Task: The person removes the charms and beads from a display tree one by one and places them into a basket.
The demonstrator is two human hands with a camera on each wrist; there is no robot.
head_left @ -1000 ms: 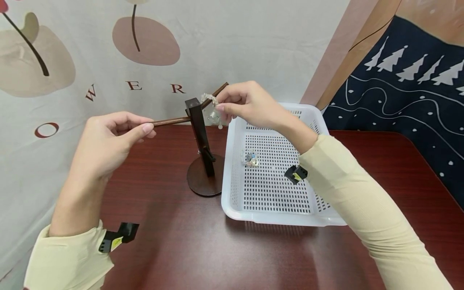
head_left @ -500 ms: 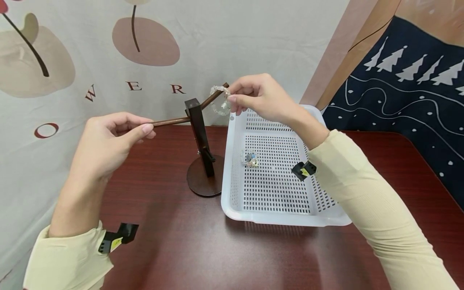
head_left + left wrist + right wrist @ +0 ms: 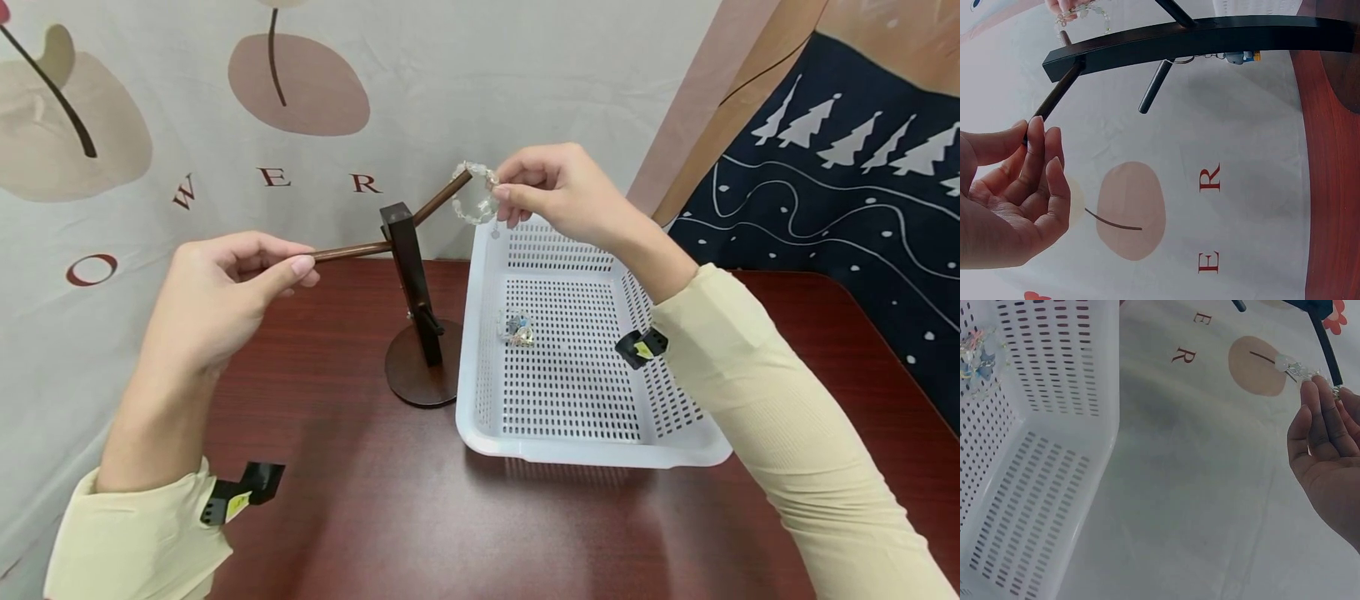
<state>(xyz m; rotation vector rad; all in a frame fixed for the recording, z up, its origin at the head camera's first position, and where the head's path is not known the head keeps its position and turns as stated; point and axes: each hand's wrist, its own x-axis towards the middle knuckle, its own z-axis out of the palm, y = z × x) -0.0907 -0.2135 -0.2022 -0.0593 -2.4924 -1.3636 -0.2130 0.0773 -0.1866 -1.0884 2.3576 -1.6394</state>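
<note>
My left hand (image 3: 217,300) pinches the end of the left peg (image 3: 351,252) on a dark wooden stand (image 3: 411,283) with a round base. At the tip of the right upper peg (image 3: 442,198), my right hand (image 3: 558,187) pinches a clear beaded bracelet (image 3: 474,218) with a small dangling charm. The bracelet's loop overlaps that tip in the head view; whether the tip passes through it I cannot tell. In the left wrist view a lower peg (image 3: 1155,87) has a ring and chain beside it, with a small blue and yellow trinket (image 3: 1242,57).
A white perforated basket (image 3: 592,454) stands right of the stand, under my right forearm. Inside lies a small cluster of clear, blue and gold trinkets (image 3: 519,329). Both rest on a reddish-brown table (image 3: 337,500). A printed cloth (image 3: 510,75) hangs close behind.
My right hand has moved right and up along the right peg toward its tip, drawing the bracelet with it. The left hand keeps its grip on the left peg, nearly still.
</note>
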